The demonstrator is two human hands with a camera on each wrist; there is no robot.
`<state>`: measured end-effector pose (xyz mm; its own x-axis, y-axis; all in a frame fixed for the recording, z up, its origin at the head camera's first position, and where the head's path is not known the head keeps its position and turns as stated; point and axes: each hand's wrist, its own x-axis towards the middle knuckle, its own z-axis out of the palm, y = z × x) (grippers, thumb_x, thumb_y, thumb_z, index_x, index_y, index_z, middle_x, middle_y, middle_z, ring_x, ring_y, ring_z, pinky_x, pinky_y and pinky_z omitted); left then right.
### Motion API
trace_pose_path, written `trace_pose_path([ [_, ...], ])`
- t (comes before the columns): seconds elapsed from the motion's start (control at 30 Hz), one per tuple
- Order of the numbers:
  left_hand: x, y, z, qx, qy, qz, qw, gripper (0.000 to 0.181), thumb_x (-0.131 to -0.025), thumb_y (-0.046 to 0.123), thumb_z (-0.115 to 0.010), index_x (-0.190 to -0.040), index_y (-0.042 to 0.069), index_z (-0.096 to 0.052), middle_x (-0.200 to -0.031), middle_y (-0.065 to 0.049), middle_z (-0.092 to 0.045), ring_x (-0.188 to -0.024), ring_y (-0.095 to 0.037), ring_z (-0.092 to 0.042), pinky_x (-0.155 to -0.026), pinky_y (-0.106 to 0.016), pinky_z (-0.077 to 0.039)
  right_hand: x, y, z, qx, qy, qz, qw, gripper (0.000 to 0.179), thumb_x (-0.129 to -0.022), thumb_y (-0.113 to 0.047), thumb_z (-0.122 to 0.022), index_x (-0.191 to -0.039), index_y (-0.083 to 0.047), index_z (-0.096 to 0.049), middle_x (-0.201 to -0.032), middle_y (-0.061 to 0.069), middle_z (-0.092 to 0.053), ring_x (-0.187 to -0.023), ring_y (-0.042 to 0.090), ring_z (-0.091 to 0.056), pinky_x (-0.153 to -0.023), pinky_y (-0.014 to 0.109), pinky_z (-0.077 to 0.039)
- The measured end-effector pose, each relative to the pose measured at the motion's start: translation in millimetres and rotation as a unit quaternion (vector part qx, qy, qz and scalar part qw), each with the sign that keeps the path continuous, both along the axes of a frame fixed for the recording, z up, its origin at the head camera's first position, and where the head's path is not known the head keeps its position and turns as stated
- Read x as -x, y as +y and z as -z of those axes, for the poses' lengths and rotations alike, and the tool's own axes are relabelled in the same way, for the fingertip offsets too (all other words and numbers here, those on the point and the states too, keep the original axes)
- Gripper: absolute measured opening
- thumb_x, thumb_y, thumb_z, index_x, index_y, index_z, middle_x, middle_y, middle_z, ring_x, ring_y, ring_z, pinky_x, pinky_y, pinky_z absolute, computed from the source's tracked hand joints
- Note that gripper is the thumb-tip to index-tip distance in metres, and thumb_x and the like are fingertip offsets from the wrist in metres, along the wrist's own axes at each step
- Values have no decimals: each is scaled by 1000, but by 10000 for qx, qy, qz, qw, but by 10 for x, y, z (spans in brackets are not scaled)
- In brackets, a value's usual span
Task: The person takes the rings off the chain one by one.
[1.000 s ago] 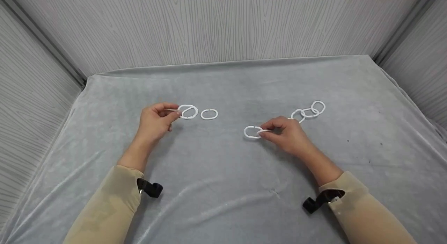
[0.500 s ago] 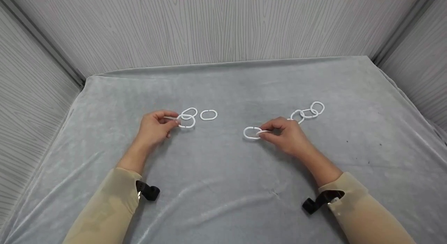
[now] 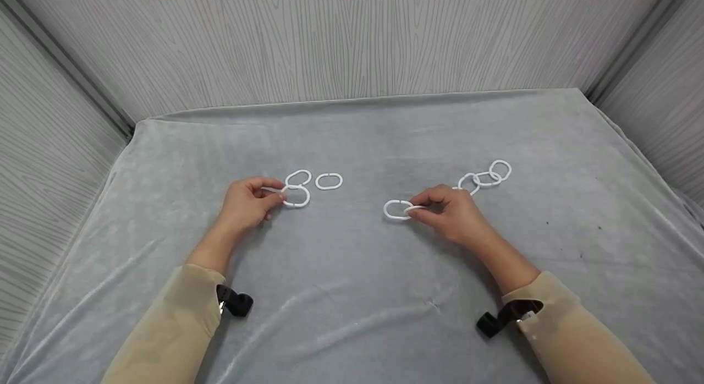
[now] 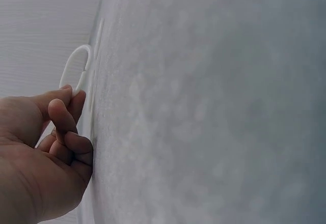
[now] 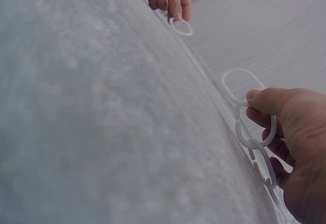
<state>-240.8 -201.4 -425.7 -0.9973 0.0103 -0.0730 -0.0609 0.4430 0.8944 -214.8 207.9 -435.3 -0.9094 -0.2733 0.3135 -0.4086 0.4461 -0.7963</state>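
Note:
My left hand pinches a white plastic chain link between thumb and fingertips. The link is an open-sided oval with a small gap, also visible in the left wrist view. Just beyond it lies a loose link, and a second loose link sits to its right on the cloth. My right hand pinches a joined chain of white links near its end. The chain's end link sticks out left of my fingertips. Under the hand the chain is partly hidden; its far links trail out behind.
A grey velvety cloth with soft creases covers the table. Pale wood-grain panels stand behind and at both sides. Black wrist mounts sit at the beige sleeves. A few dark specks dot the cloth on the right.
My left hand has drawn its link a little nearer to me, off the loose link it overlapped before. The right hand and chain have stayed in place.

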Motion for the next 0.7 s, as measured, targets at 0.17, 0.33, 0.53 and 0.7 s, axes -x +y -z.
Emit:
trace_pose_path([
  [0.17, 1, 12, 5, -20, -64, 29, 10000, 25, -96, 9, -80, -119, 3, -77, -78, 0, -69, -52, -8, -54, -49, -21, -47, 2, -2, 1, 57, 22, -12, 10000, 14, -85, -6, -90, -97, -5, -84, -94, 6, -79, -91, 14, -68, -85, 25, -52],
  [0.33, 15, 17, 22, -18, -127, 11, 9999, 24, -96, 8, -79, -119, 2, -77, -80, -1, -70, -54, -8, -56, -51, -21, -49, 15, 4, 3, 23, 10, -15, 10000, 14, -84, -4, -90, -97, -5, -84, -93, 5, -78, -91, 14, -68, -85, 25, -52],
  [0.53, 32, 16, 38, -93, -139, 39, 9999, 26, -95, 6, -79, -120, -1, -76, -80, -1, -70, -56, -8, -58, -54, -21, -53, 7, 1, 2, 10, 6, -8, 10000, 14, -85, -5, -90, -98, -5, -84, -94, 6, -78, -91, 13, -68, -86, 26, -52],
  [0.7, 32, 17, 46, -71, -121, 98, 9999, 27, -95, 4, -78, -122, -3, -75, -78, 1, -69, -54, -7, -58, -53, -20, -52, 18, 8, 12, -1, 2, -28, 10000, 15, -85, -5, -90, -99, -6, -84, -93, 5, -78, -92, 14, -69, -88, 30, -54],
])
